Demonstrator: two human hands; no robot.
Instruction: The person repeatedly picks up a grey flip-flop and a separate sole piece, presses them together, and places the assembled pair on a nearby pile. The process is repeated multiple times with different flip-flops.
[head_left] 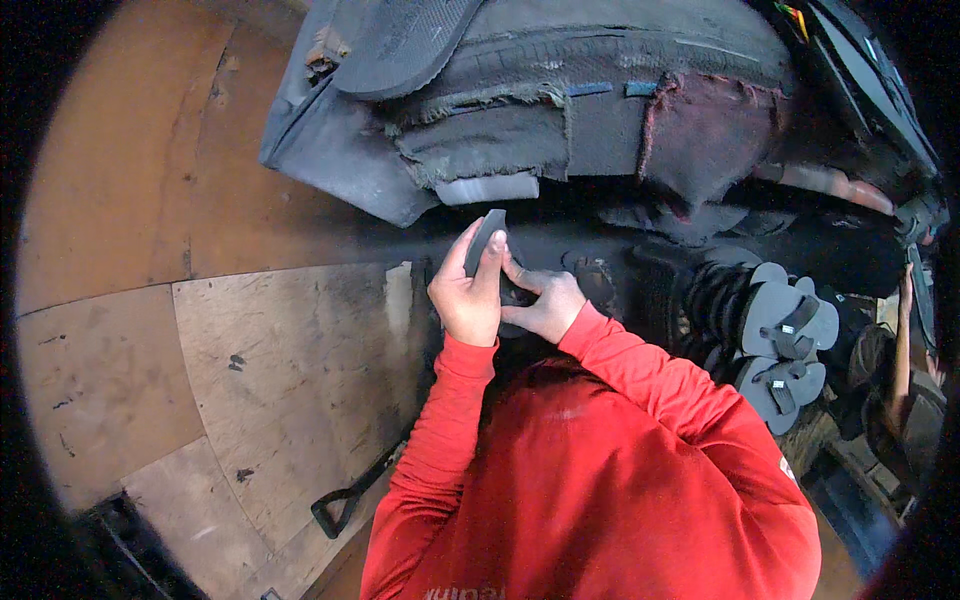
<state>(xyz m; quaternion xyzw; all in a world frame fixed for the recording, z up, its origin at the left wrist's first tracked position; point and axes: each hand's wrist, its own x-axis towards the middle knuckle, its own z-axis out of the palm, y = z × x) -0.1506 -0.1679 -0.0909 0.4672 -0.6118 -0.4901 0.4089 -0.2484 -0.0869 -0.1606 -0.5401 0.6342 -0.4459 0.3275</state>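
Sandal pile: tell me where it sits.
In the head view, the sandal pile is on the right side, near the red right sleeve.

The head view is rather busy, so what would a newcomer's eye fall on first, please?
Probably the bright red long-sleeved top, filling the lower middle. Above it, near the centre, the left hand holds a dark grey slab, with the right hand close beside it. To the right, grey flip-flops with dark straps stand out.

Grey piece (484, 246) pinched upright
Your left hand (468, 297) grips it, your right hand (553, 303) close beside; sandals (812, 322) pile rightward.
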